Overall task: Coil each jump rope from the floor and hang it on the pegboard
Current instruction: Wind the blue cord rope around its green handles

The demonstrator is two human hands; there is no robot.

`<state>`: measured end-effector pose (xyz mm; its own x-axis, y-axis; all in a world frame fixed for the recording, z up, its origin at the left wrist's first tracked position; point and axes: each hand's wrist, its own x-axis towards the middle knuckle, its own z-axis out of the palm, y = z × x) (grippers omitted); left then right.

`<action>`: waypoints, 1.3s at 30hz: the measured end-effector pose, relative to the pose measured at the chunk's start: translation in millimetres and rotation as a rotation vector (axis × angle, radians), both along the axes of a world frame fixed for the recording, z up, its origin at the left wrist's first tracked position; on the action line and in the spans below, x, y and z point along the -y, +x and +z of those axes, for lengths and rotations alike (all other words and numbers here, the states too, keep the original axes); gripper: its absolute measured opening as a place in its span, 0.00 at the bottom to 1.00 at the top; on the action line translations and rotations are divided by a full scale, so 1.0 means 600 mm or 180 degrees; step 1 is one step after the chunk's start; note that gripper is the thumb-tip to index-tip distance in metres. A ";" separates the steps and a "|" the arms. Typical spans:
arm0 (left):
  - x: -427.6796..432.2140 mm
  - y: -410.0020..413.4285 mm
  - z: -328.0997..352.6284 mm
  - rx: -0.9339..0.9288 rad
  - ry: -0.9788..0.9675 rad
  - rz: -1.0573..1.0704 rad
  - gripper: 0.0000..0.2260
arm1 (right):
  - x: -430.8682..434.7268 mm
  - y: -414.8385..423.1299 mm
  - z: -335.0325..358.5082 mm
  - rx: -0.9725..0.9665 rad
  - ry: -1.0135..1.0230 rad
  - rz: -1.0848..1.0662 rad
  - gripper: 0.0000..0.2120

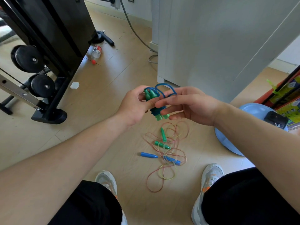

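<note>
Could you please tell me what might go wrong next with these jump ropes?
1. The left hand grips the blue-corded jump rope with green plastic handles, yet a loop stands free near the right hand; the coil may spring apart.
2. The thin red and yellow cords on the floor are tangled, so lifting one may drag the other.

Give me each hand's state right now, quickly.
Left hand: grips the green handles of the coiled blue jump rope.
Right hand: open, straight fingers touching the same coil.
</note>
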<state>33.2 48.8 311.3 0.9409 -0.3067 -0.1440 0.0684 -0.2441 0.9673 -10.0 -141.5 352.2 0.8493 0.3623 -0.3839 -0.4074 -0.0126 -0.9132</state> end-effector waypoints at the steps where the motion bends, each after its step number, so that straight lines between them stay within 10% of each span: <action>1: -0.002 0.001 0.001 0.0028 0.0017 -0.0007 0.12 | -0.003 0.001 -0.004 0.0110 -0.0156 -0.0161 0.07; 10: 0.006 -0.011 0.002 -0.0044 0.0138 -0.0302 0.08 | -0.029 0.018 -0.024 0.0777 -0.2024 -0.0910 0.15; 26: 0.020 -0.020 0.010 -0.0781 -0.0189 -0.0463 0.08 | -0.042 0.021 -0.024 0.0393 -0.0936 -0.1209 0.10; 39: 0.019 -0.030 0.009 -0.0446 0.0360 -0.0886 0.24 | -0.043 0.013 -0.020 0.1088 -0.1980 -0.0890 0.25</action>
